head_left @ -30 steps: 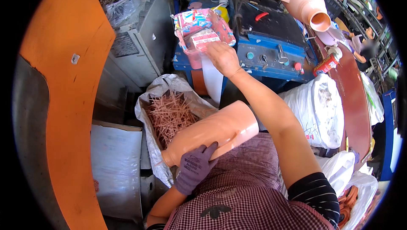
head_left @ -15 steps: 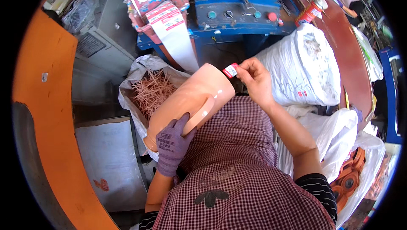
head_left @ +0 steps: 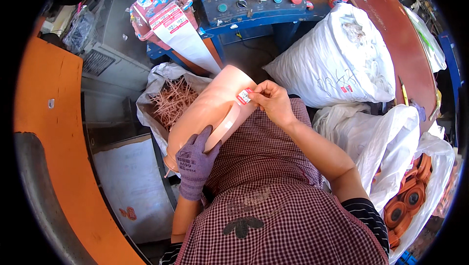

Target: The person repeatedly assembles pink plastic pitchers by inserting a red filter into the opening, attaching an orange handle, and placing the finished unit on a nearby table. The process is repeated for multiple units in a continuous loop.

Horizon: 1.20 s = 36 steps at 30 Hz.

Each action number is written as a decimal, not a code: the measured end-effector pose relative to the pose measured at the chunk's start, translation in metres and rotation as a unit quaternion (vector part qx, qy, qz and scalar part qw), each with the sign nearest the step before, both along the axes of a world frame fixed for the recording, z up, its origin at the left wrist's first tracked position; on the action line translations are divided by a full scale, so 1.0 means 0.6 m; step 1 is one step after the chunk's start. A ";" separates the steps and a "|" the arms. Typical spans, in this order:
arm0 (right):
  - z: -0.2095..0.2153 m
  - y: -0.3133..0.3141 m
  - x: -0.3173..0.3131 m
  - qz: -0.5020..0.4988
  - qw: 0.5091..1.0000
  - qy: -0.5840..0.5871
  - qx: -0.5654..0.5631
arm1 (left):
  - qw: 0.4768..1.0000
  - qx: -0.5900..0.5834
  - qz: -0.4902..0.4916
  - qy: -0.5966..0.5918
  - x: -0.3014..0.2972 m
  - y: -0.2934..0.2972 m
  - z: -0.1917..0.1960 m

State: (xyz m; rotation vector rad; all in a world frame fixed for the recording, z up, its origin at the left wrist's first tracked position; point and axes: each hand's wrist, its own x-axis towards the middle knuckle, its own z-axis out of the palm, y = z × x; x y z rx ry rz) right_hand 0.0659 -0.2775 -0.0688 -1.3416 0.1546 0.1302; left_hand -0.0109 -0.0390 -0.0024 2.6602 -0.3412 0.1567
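A peach-coloured plastic jug [head_left: 207, 101] lies tilted across my lap, its far end pointing up and away. My left hand [head_left: 195, 162], in a purple-grey glove, grips it at the lower end of its handle [head_left: 223, 127]. Between the bare fingertips of my right hand [head_left: 274, 103] is a small red and white sticker [head_left: 243, 96]. This sticker lies against the jug's side near the far end, just above the handle. Whether all of it touches the surface, I cannot tell.
A pink basket [head_left: 193, 18] with a strip of labels [head_left: 183, 38] hangs toward me by a blue machine panel [head_left: 251, 6]. Thin pink sticks fill a bag [head_left: 146, 101] at left. White sacks [head_left: 337, 60] and a bag of round orange-brown parts [head_left: 410, 199] stand at right. An orange panel [head_left: 53, 118] edges the left.
My right hand has moved left and toward me, bringing the sticker from beyond the jug's rim onto its side. The jug has shifted slightly left, still in my left hand.
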 end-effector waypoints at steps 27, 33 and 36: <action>-0.012 -0.025 0.052 0.149 0.987 0.046 -0.044 | 0.999 -0.044 -0.009 0.008 0.012 0.024 0.007; 0.005 -0.003 0.035 0.181 0.981 0.072 0.005 | 0.998 -0.043 -0.024 0.025 0.016 0.048 0.014; 0.010 -0.010 0.026 0.202 0.976 0.052 0.055 | 0.998 -0.035 -0.043 0.034 0.023 0.063 0.019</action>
